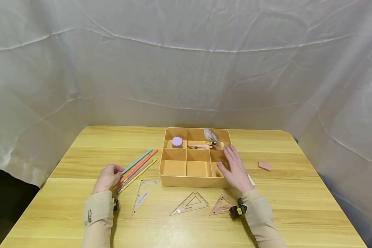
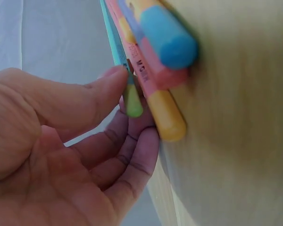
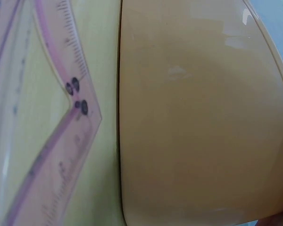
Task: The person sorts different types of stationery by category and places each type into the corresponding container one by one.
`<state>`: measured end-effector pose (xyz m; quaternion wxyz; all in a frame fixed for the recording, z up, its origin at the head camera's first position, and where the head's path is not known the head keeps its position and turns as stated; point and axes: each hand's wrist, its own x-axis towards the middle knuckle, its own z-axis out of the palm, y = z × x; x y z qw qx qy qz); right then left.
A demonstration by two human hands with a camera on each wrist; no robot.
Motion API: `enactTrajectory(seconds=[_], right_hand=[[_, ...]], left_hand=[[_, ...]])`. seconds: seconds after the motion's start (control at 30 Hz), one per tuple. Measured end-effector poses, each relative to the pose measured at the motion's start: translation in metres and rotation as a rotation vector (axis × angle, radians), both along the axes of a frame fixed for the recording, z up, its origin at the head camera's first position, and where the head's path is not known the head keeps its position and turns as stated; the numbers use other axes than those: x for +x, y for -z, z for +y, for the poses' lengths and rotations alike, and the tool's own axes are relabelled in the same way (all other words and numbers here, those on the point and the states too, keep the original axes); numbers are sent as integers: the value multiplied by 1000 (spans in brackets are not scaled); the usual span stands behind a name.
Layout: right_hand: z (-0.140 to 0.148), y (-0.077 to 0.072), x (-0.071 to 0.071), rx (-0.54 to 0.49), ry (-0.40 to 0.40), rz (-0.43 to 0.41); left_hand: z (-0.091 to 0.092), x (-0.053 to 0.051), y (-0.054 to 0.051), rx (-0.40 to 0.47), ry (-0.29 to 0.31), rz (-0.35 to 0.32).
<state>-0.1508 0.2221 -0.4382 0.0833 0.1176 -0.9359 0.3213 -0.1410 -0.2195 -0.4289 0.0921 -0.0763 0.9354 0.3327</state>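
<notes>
At the left, my left hand (image 1: 106, 178) pinches the end of a blue pencil (image 1: 138, 161) between thumb and fingers; its tip end is green (image 2: 134, 104) in the left wrist view. Right beside it lie several other pencils, among them a pink one (image 2: 144, 70) and a yellow one (image 1: 141, 175). My right hand (image 1: 237, 172) rests over the right edge of an orange divided box (image 1: 192, 182), fingers straight. Inside the box are a purple-lidded container (image 1: 177, 142), a pink slender item (image 1: 199, 146), a yellow-and-black item (image 1: 211, 143) and a clear plastic wrapper (image 1: 209, 135).
Two clear set squares (image 1: 141, 198) (image 1: 186, 208) and a pink set square (image 1: 218, 207) lie in front of the box. A pink eraser (image 1: 264, 166) lies to its right. Part of a white item (image 1: 251, 180) shows beside my right wrist. Grey cloth (image 1: 186, 79) hangs behind the table.
</notes>
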Motion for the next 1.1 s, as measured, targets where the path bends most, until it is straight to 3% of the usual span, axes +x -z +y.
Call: enactTrajectory(seconds=[0.3,0.5,0.77,0.93,1.1], right_hand=[[-1,-1,1,-30,-4,38],[1,-2,1,-3,-5,-2],[1,-1,0,-6,-5,-16],[1,-1,-1,-5,-6,-17],[0,-1,-1,5,-9,7]], left_hand=[[-1,1,-2,5,-38,-34],[0,-1,-2,-18,-52,-49],[1,1,0,115,-133,-50],[1,3,-2,134,-133,-22],[3,2,-5,103,-104,80]])
